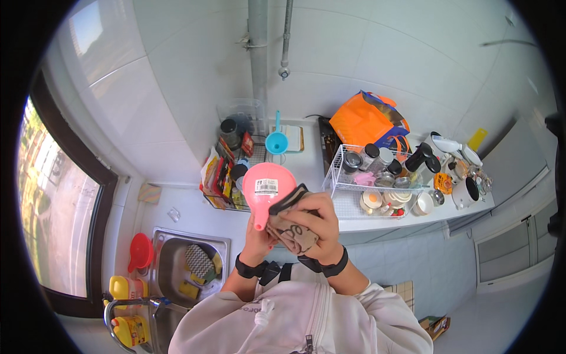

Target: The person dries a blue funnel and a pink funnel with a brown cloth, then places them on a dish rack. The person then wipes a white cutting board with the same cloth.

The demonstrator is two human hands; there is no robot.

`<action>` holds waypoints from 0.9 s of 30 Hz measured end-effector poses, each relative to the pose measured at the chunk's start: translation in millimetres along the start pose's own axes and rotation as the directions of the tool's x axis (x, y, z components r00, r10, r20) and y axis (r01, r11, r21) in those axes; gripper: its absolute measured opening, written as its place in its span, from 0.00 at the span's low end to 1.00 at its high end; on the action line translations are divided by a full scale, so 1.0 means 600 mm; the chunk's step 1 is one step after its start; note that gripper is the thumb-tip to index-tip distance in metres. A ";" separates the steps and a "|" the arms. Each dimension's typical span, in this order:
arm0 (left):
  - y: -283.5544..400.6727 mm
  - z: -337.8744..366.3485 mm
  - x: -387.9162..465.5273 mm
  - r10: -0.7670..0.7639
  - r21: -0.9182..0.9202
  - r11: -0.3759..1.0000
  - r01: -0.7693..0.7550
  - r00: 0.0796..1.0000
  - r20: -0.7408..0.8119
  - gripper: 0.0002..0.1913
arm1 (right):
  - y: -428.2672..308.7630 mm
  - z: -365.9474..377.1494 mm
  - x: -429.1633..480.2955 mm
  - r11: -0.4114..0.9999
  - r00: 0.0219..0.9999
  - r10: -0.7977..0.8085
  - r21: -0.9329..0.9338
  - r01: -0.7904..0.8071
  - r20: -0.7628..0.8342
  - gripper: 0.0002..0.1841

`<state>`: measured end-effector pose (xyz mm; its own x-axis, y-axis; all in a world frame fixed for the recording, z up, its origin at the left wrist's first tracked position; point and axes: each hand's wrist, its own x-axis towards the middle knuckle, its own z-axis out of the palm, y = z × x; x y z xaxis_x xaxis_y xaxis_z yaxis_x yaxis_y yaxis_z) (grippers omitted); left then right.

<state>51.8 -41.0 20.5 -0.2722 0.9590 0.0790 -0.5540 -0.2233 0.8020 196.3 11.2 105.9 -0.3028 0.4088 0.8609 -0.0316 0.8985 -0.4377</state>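
A pink plastic funnel point(270, 177) with a printed label on its outer wall is held up in front of my chest, spout towards me. My left hand point(258, 241) grips it from behind and below, so most of those fingers are hidden by the funnel. In my right hand point(316, 221) is a bunched brown cloth point(295, 232) with dark markings and a black edge. The cloth touches or nearly touches the funnel's right side by the spout; exact contact is hard to tell.
On the left, a steel sink point(168, 261) holds sponges and a zigzag-patterned cloth. A red funnel point(141, 251) and yellow jugs point(128, 287) stand beside it. Ahead are a black wire basket point(221, 204), a blue funnel point(277, 142), a white wire rack point(338, 179) of jars and an orange bag point(362, 119).
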 end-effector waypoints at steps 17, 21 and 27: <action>-0.004 -0.015 -0.005 -0.130 0.057 0.992 0.117 0.915 0.383 0.27 | -0.004 -0.024 0.019 0.950 0.960 0.269 0.186 -0.251 -0.082 0.22; -0.011 -0.020 -0.005 -0.100 0.035 0.995 0.094 0.898 0.428 0.28 | 0.004 -0.018 0.015 0.830 0.909 0.415 0.425 -0.361 -0.038 0.22; -0.036 -0.026 -0.010 -0.070 -0.076 0.991 0.108 0.917 0.392 0.22 | -0.004 -0.010 0.009 0.784 0.876 0.475 0.492 -0.378 -0.083 0.21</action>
<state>53.1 -44.7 -6.8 0.0972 0.9637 0.2486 -0.6378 -0.1314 0.7589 200.5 12.1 113.2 -0.2014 0.7979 0.5681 -0.3789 0.4714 -0.7964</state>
